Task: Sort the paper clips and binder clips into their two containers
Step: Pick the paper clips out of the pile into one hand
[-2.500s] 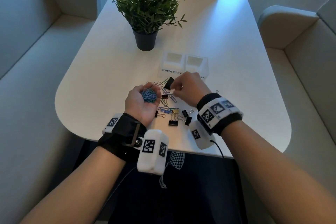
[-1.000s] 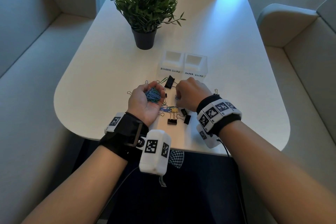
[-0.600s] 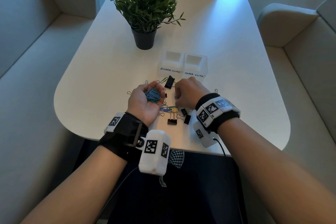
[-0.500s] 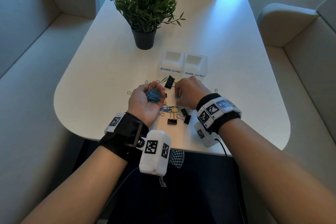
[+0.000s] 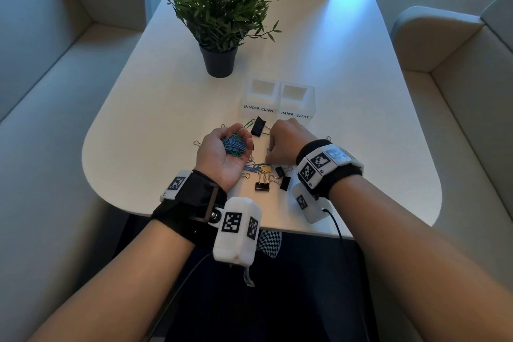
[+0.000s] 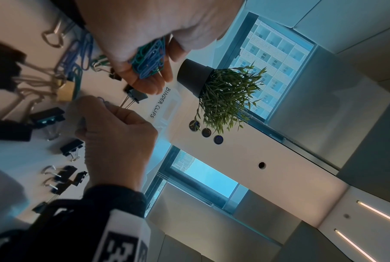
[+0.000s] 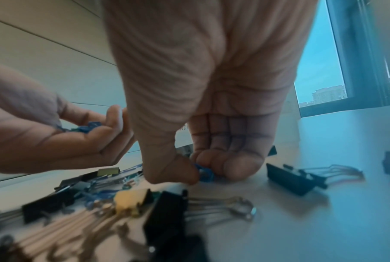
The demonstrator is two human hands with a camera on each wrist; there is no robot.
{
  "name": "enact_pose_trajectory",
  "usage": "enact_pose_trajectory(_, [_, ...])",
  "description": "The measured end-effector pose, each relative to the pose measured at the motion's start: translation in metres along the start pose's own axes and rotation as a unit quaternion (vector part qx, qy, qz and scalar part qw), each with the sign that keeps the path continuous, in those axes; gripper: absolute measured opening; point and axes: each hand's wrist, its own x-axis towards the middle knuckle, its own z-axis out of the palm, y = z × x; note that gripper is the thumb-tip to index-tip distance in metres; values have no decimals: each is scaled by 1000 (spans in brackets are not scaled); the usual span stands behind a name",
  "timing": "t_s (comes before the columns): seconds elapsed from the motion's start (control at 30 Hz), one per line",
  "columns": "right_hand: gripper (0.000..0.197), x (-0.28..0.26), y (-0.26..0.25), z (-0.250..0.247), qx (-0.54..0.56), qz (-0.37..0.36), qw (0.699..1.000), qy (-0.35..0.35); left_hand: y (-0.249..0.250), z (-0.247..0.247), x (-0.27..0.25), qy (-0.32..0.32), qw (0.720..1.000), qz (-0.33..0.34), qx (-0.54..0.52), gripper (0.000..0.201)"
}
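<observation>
Nearest to the person, several black binder clips (image 5: 262, 185) and one yellow binder clip (image 5: 266, 168) lie on the white table (image 5: 155, 125), just in front of both hands. The left hand (image 5: 222, 154) is held palm up with the fingers curled like a cup around a bundle of blue and green paper clips (image 5: 234, 145), the same as 2.5 seconds ago. The right hand (image 5: 286, 143) was higher then and close to the big black binder clip (image 5: 258, 126); now it has come down and back toward the person, with its knuckles up and its fingertips on the table. In the right wrist view its thumb and curled fingers (image 7: 243, 164) pinch a small blue paper clip (image 7: 204, 172) against the table surface. The loose pile looks thinner than before. A few loose paper clips (image 5: 197, 143) lie around the left hand.

Behind the hands stand two clear containers side by side, touching. The left container (image 5: 259, 97) carries the handwritten words "BINDER CLIPS"; the right container (image 5: 297, 101) carries "PAPER CLIPS". What lies inside them cannot be seen clearly. Further back stands a green plant in a dark pot (image 5: 219, 60).
</observation>
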Motion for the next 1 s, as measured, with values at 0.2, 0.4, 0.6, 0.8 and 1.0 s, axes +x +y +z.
enact_pose_trajectory(0.2, [15, -4, 5, -2, 13, -15, 1000, 11, 0, 0, -2, 6, 1000, 2, 8, 28])
enact_pose_trajectory(0.4, [13, -15, -4, -27, 146, -59, 984, 77, -1, -1, -1, 11, 1000, -1, 18, 28])
enact_pose_trajectory(0.6, [15, -27, -31, -39, 203, -124, 969, 62, -7, 4, -5, -1, 999, -29, 13, 24])
enact_pose_trajectory(0.8, [7, -48, -7, -27, 118, -143, 982, 28, 0, -4, -4, -10, 999, -42, -28, 34])
enact_pose_trajectory(1.0, [12, -56, 0, 0, 34, -151, 988, -11, 6, -2, -7, -20, 999, -26, -30, 34])
